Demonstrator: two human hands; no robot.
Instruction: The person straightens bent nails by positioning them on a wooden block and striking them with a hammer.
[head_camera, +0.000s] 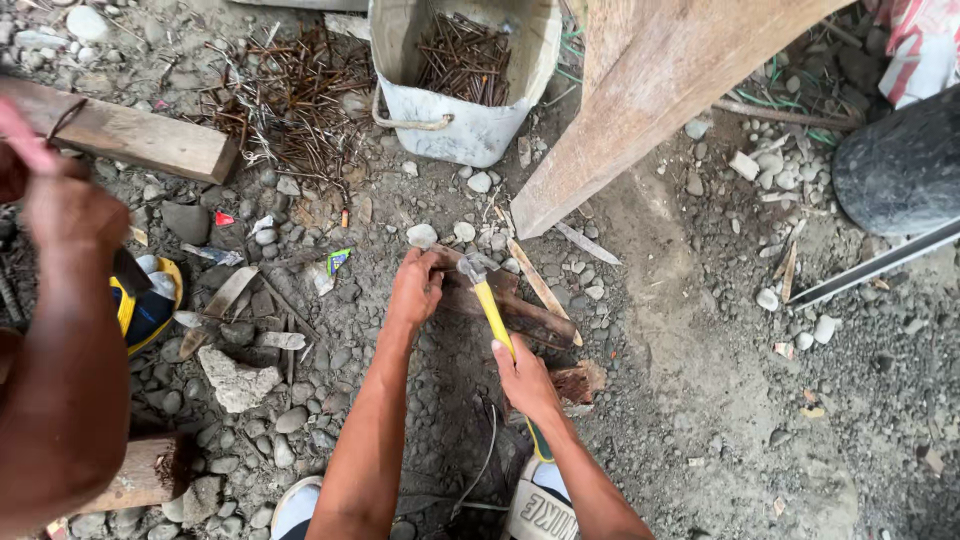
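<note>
My right hand (523, 378) grips the yellow handle of a hammer (491, 307), whose steel head rests on a dark piece of wood (525, 317) lying on the gravel. My left hand (417, 287) presses on the left end of that wood, fingers curled at a spot right by the hammer head; anything pinched there is too small to make out. My shoes show at the bottom edge.
A white bucket (462, 128) of rusty nails stands at the top, with a loose heap of bent nails (290, 100) left of it. A pale plank (640, 100) slants in from above. Another person's arm (60, 330) fills the left side. Stones and wood scraps lie everywhere.
</note>
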